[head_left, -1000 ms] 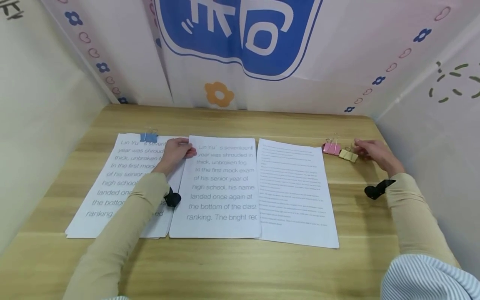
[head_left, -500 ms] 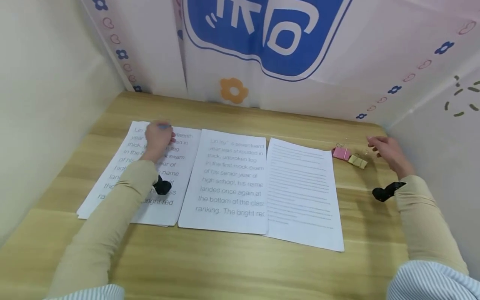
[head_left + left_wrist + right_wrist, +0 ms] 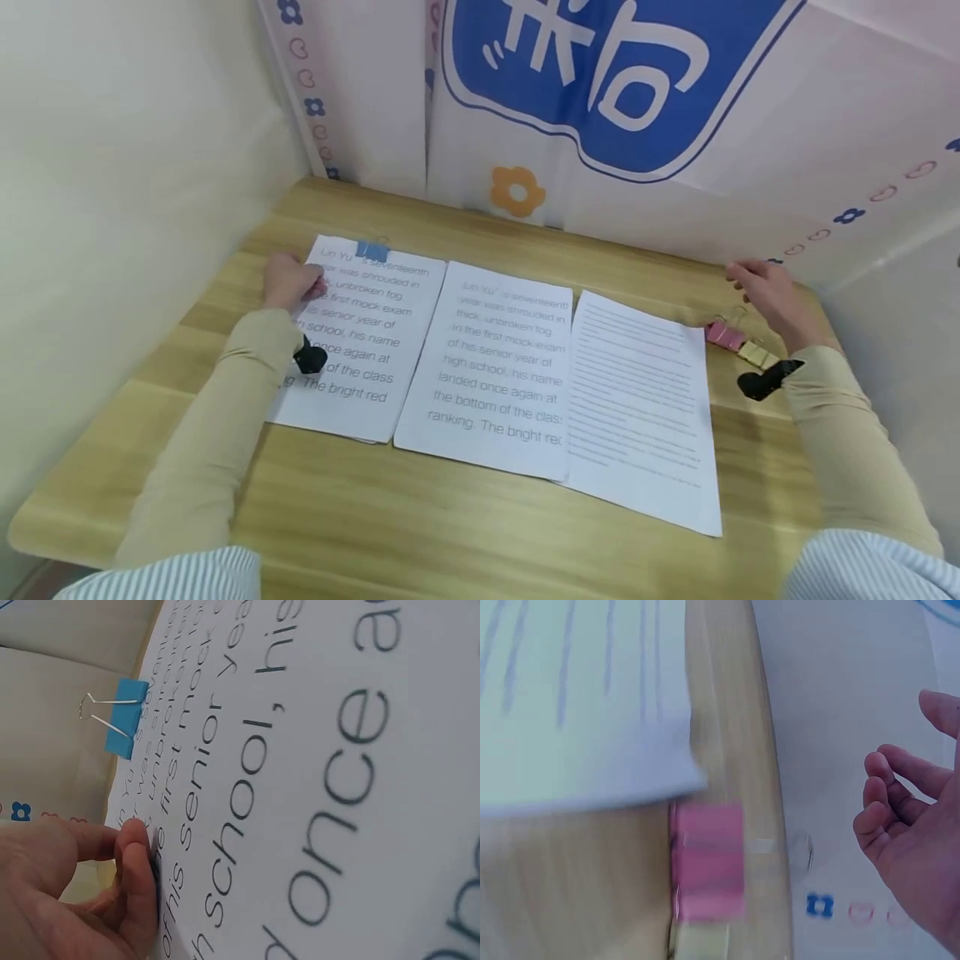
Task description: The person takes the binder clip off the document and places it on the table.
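My left hand (image 3: 288,282) lies at the left edge of the left paper stack (image 3: 360,333), which carries large print and a blue binder clip (image 3: 372,250) on its top edge. In the left wrist view its curled fingers (image 3: 139,862) pinch that edge of the stack (image 3: 315,787), below the blue clip (image 3: 124,716). My right hand (image 3: 765,287) hovers near the table's back right corner, fingers (image 3: 889,810) relaxed and holding nothing. Just in front of it lie a pink clip (image 3: 724,335) (image 3: 707,862) and a yellow clip (image 3: 759,355).
A second large-print sheet (image 3: 502,367) and a small-print sheet (image 3: 641,408) lie side by side to the right on the wooden table (image 3: 450,517). A plain wall stands close on the left, and a printed banner (image 3: 600,83) hangs behind.
My left hand left the middle sheet's corner, passed the blue clip and now sits at the left stack's outer edge. My right hand drew back from the two clips. The head view turned left.
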Tool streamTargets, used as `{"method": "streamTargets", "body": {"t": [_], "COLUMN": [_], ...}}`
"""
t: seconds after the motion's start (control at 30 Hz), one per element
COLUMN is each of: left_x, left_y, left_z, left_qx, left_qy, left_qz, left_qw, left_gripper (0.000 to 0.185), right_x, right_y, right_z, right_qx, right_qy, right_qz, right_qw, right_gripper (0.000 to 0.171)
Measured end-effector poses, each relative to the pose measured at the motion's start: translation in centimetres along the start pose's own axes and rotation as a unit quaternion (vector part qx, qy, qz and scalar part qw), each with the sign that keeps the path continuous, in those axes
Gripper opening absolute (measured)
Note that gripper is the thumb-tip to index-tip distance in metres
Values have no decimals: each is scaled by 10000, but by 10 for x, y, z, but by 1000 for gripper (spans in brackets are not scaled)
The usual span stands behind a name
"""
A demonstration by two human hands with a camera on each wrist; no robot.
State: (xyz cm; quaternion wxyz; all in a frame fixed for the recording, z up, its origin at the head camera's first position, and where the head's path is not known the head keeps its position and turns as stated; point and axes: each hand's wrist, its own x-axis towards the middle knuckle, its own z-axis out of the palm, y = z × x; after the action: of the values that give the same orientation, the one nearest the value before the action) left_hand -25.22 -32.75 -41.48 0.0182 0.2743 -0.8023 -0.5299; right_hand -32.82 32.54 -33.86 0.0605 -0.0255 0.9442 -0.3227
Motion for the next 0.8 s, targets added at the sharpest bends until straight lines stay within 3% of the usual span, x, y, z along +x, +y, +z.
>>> {"method": "streamTargets", "body": {"t": [0.1,0.2,0.33,0.5,0.63,0.8], "left_x": [2,2,0,-1,0,6], "left_y": [7,9,6,2,6,17], "left_z": [4,6,4,2,4,0], "left_qx": [122,271,243,-368,-525,-278], "left_qy": [-63,25,177,182,68,-411], "left_qz": [87,133,-184,-475,-396,-90], "left_qw": [9999,9995,9994,9980,9978,9987], "left_gripper": [17,11,19,33,46,64], "right_x": [9,21,40,54,58,58], "right_y": [-20,-44,-77,-110,-123,-126], "right_z": [9,22,49,79,93,102], "right_qx": [101,159,367,584,616,531], "right_qy": [69,-83,-295,-696,-915,-1039], "right_qz": [-269,-439,-733,-969,-1071,-1246], "right_qw": [9996,9989,9962,9911,9881,9853], "right_gripper": [69,67,62,54,52,47]}}
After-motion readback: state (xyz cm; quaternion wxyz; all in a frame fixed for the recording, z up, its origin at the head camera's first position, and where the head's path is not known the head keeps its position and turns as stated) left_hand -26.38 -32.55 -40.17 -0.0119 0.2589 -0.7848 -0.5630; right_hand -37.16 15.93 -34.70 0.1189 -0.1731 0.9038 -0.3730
